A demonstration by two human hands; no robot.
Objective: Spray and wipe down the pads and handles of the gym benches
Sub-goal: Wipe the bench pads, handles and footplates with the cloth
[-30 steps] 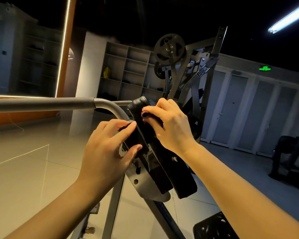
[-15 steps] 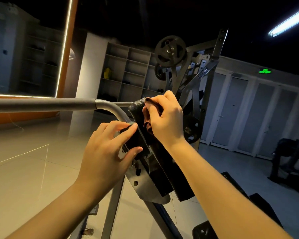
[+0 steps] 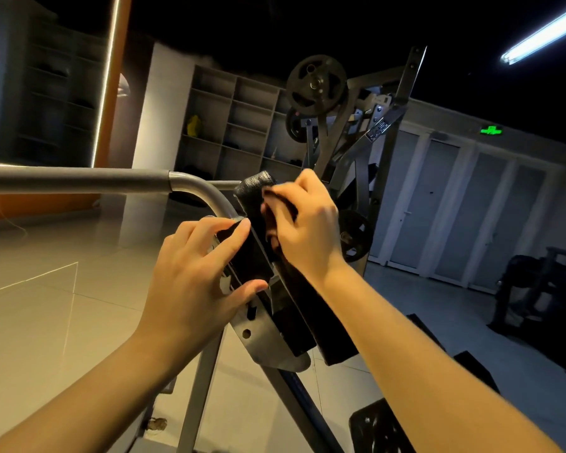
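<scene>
A long black pad point(image 3: 254, 191) stands tilted on a grey metal bracket point(image 3: 262, 338), in the middle of the view. My right hand point(image 3: 303, 223) presses a dark reddish cloth point(image 3: 272, 223) against the pad's upper face, fingers curled around the cloth. Only a small edge of the cloth shows under the fingers. My left hand point(image 3: 196, 282) grips the pad's left side lower down, thumb at the bottom and fingers on top. A grey bent tube handle point(image 3: 79, 183) runs left from just behind the pad.
A weight machine with black pulley wheels point(image 3: 316, 85) stands close behind the pad. Open shelving point(image 3: 229, 125) lines the back wall and white doors point(image 3: 438, 210) the right. A black seat pad point(image 3: 376, 426) lies below right. Dark equipment point(image 3: 530, 289) sits at far right. Tiled floor point(image 3: 46, 305) spreads left.
My right hand with the cloth has slid up the pad from its middle to near its top end. My left hand has kept its hold on the pad's side.
</scene>
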